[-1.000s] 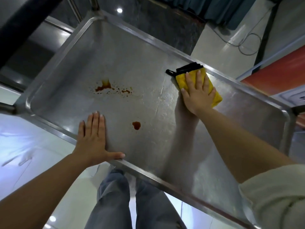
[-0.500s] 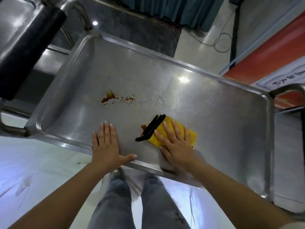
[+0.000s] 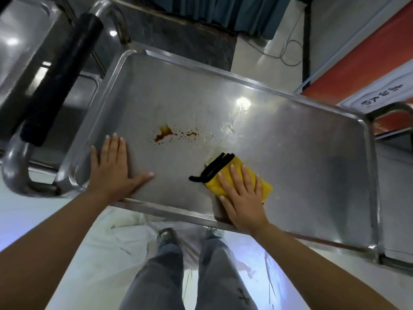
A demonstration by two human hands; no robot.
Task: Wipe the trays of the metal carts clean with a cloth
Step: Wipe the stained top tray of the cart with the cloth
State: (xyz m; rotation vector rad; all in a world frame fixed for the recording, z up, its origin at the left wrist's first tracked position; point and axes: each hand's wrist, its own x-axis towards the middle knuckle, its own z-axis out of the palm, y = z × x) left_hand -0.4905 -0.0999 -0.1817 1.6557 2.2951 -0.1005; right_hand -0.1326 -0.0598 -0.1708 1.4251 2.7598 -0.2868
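Tray: we see the steel cart tray (image 3: 290, 139) filling the middle of the frame, tilted in the view, its raised rim running from upper left to lower right.
Cloth: the yellow cloth (image 3: 225, 175), black-edged and folded, lies flat on the tray at centre right of the frame, near the tray's near rim.
Right hand: our right hand (image 3: 242, 200) lies flat on the cloth with straight fingers, pressing it down rather than clutching it.
Left hand: our left hand (image 3: 114, 168) rests released, palm down and fingers spread, on the tray's lower-left corner, steadying it.
Change: a second ago the cloth was up by the far rim; half a second ago it had come down over the small round spot near the near rim. Now it sits a little further right, and we see no spot where that one lay.
Remaining stain: the reddish-brown splatter (image 3: 165, 134) sits just left of centre, well apart from the cloth, with a trail of small flecks running to its right.
Wet trace: a faint smeared sheen (image 3: 223, 133) runs from the bright reflection down towards the cloth.
Meaning: we judge one spot cleared and the larger splatter untouched, so this tray is only partly done.
Next: we judge the cloth must sweep up and left across the splatter.
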